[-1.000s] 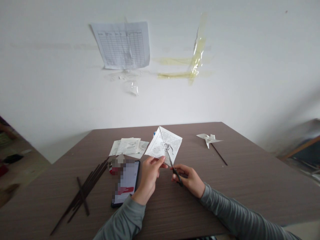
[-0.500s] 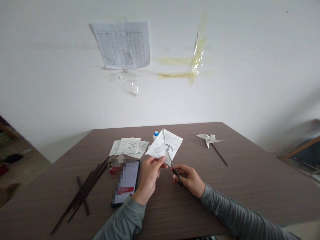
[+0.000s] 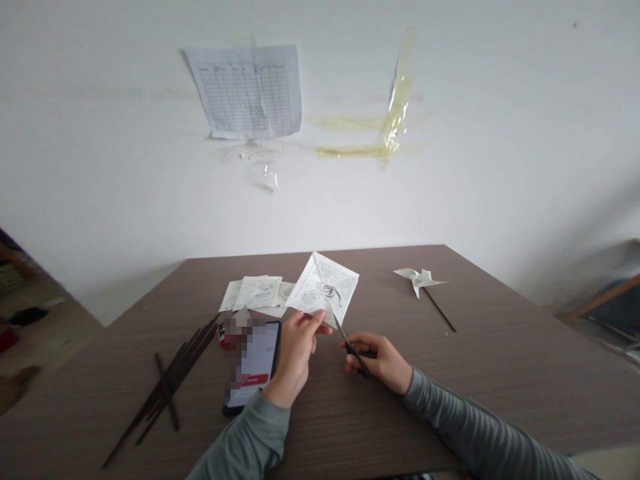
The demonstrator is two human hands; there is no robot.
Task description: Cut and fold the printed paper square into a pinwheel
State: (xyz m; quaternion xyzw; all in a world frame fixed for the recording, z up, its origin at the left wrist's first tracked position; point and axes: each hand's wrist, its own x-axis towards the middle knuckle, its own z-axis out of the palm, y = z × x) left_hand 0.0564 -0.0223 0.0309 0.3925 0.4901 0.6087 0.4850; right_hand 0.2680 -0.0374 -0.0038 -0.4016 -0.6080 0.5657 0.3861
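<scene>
My left hand [image 3: 296,353] pinches the lower corner of a square sheet of printed paper [image 3: 324,290], which has a black line drawing at its centre. My right hand [image 3: 379,360] is closed around the black handles of a pair of scissors [image 3: 351,348]. The thin metal blades point up and to the left, and their tip sits at the sheet's lower edge, close to my left fingers. The sheet stands tilted on one corner above the table.
On the brown wood-grain table [image 3: 400,400] lie a smartphone [image 3: 253,367], several dark thin sticks [image 3: 170,383], loose printed papers [image 3: 257,293] and a paper pinwheel on a stick [image 3: 419,280]. A pixelated patch covers part of the phone. A table edge runs along the white wall.
The sheet has turned a little and shifted up and left, now covering the small blue-capped bottle. The scissors sit lower against its edge, with less blade over the paper.
</scene>
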